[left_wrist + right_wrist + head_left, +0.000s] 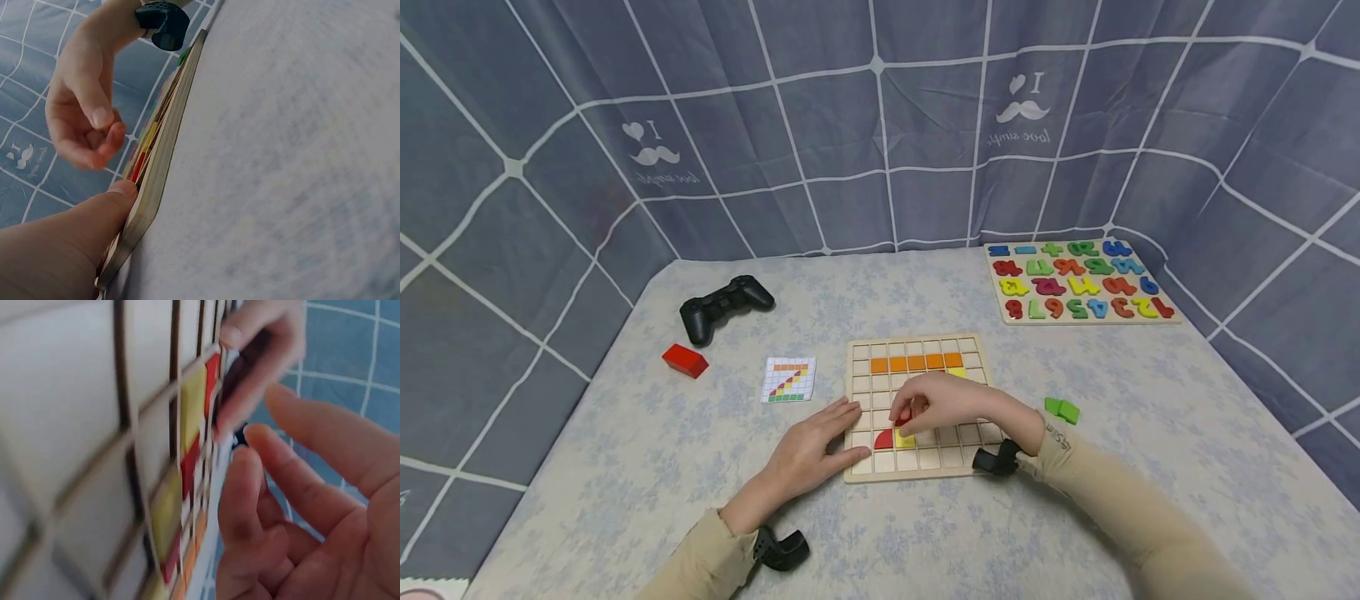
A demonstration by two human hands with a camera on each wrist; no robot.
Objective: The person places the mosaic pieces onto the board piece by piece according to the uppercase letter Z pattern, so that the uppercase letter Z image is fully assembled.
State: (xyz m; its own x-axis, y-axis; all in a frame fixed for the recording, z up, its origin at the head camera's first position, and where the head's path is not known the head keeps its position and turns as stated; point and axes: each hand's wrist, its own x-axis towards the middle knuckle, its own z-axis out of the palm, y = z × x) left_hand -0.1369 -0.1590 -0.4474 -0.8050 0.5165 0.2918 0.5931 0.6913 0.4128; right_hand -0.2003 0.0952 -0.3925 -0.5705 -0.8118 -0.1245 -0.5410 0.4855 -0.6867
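Observation:
A wooden grid board (917, 477) lies flat on the table. My left hand (808, 446) rests at its left edge with fingers extended and the thumb (122, 190) on the rim. Over the middle of the board hovers my right hand (943, 400), fingers loosely bent with nothing between them in the right wrist view. Under its fingertips are a red rounded tile (883, 439) and a yellow tile (905, 438), set in neighbouring cells. More red and yellow tiles run diagonally, partly hidden by that hand. Orange tiles (917, 362) form a row near the top.
Left of the board lies a pattern card (787, 380) showing a coloured Z shape. Green tiles (1062, 410) sit to the right. A red block (685, 361) and black game controller (722, 304) are at left; a number puzzle board (1093, 323) stands back right.

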